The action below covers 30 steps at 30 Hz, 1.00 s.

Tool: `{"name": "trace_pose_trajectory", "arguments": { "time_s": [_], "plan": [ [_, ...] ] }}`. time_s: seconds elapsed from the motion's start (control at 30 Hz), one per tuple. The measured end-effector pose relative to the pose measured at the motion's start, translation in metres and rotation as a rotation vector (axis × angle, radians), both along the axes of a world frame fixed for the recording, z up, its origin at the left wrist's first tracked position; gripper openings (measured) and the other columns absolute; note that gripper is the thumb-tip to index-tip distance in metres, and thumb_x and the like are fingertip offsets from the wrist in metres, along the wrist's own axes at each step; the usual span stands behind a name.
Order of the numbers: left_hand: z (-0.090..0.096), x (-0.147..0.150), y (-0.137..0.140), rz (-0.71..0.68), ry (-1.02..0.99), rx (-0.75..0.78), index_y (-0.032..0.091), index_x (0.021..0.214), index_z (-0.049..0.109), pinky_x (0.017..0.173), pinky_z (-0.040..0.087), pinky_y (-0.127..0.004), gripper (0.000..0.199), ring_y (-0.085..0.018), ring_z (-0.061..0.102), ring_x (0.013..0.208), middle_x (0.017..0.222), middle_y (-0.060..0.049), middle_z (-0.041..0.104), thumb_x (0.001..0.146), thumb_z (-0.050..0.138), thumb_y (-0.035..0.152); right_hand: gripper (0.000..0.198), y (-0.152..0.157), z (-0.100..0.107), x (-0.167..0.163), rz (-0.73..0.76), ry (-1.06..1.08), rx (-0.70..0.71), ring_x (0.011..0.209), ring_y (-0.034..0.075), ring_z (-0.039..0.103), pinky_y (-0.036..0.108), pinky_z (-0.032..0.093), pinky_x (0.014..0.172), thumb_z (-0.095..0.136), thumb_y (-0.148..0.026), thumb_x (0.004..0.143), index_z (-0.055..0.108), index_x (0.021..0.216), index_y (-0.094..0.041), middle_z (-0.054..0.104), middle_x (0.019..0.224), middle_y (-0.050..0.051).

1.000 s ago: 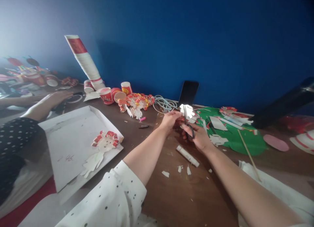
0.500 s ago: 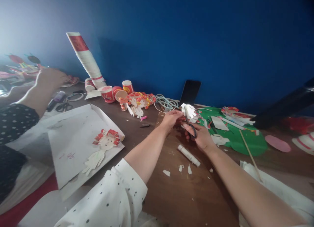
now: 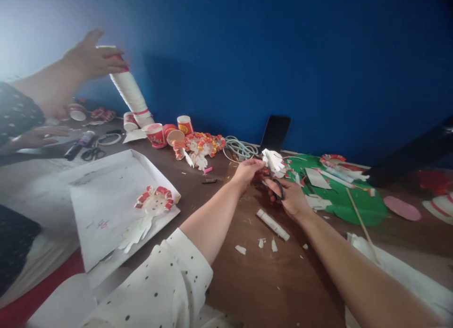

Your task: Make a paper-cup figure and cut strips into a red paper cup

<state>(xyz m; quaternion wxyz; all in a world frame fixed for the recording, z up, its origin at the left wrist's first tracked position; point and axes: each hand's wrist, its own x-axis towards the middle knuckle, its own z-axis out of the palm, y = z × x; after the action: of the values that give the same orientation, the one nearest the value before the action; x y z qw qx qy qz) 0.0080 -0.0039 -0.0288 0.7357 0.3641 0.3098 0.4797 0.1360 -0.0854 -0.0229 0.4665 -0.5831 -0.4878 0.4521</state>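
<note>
Between twelve and one o'clock ahead, your left hand [image 3: 248, 174] pinched the white paper cut-out [image 3: 275, 164], fingers narrow; your right hand [image 3: 292, 199] gripped black-handled scissors [image 3: 281, 191], blades at the paper, their gap too small to tell. White tube [image 3: 272, 224] lay at six from your hands, green sheet [image 3: 364, 208] at three; at ten, a co-worker's hand [image 3: 88, 60] overlapped the leaning cup stack's [image 3: 130, 93] top.

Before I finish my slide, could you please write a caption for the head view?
Left hand holds a white paper cutout; right hand holds black-handled scissors at it, above a brown table.
</note>
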Motion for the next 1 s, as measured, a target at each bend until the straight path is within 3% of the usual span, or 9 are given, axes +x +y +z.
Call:
{"name": "trace_pose_trajectory", "arguments": {
  "time_s": [1.0],
  "plan": [
    [0.0031, -0.0029, -0.0006, -0.037, 0.024, 0.039, 0.012, 0.069, 0.056, 0.06, 0.044, -0.022, 0.026, -0.008, 0.056, 0.053, 0.059, 0.0, 0.06, 0.065, 0.077, 0.028, 0.038, -0.0018, 0.002, -0.0002, 0.016, -0.058, 0.0, 0.047, 0.011, 0.052, 0.023, 0.04, 0.043, 0.07, -0.056, 0.068, 0.067, 0.071, -0.019, 0.059, 0.057, -0.001]
  ]
}}
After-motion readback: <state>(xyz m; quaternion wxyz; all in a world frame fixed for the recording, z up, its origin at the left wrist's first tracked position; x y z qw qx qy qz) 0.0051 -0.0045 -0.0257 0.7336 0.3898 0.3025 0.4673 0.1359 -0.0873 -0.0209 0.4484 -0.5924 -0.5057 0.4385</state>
